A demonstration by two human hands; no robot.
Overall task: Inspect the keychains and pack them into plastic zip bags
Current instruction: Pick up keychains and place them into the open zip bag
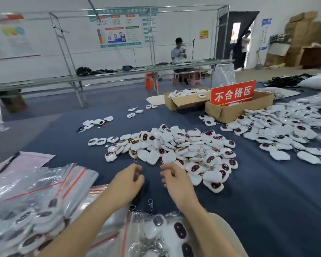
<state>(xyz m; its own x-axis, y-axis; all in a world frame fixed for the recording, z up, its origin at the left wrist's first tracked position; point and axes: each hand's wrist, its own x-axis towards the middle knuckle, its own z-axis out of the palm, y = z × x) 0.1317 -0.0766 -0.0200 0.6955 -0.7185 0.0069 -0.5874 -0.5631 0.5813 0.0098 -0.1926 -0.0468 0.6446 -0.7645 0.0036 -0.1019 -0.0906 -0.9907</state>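
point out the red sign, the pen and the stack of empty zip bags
red sign (233,93): head view, middle of its face
pen (9,162): head view, middle of the barrel
stack of empty zip bags (44,182): head view, clear film of the top bag

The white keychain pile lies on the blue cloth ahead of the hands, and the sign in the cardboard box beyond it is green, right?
Not green: the head view shows the sign red with white characters, standing in the cardboard box. The keychain pile does lie on the blue cloth ahead of the left hand and right hand.
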